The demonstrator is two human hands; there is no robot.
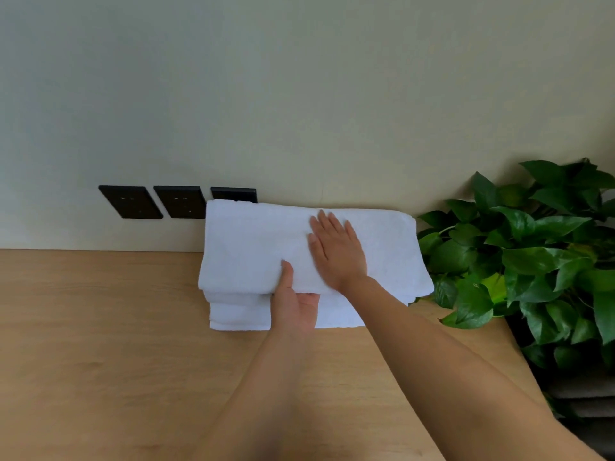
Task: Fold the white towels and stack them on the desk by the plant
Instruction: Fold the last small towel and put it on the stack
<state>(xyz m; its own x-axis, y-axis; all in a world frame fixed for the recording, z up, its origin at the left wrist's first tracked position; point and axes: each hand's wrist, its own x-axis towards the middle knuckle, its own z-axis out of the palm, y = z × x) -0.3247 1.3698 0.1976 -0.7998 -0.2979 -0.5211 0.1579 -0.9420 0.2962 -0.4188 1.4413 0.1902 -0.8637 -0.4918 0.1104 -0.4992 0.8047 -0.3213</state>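
Observation:
A folded white towel [253, 247] lies on top of a stack of folded white towels [239, 316] at the back of the wooden desk [100, 327], against the wall and just left of the green plant [519, 247]. My left hand [293, 301] grips the top towel's front edge, thumb on top and fingers tucked underneath. My right hand [336, 251] lies flat on the top towel with its fingers straight, pressing down near the middle.
Three black wall sockets [153, 201] sit on the wall behind the stack's left side; the third is partly hidden by the towel. The plant's leaves reach over the desk's right edge. Bare desk surface spreads to the left and in front of the stack.

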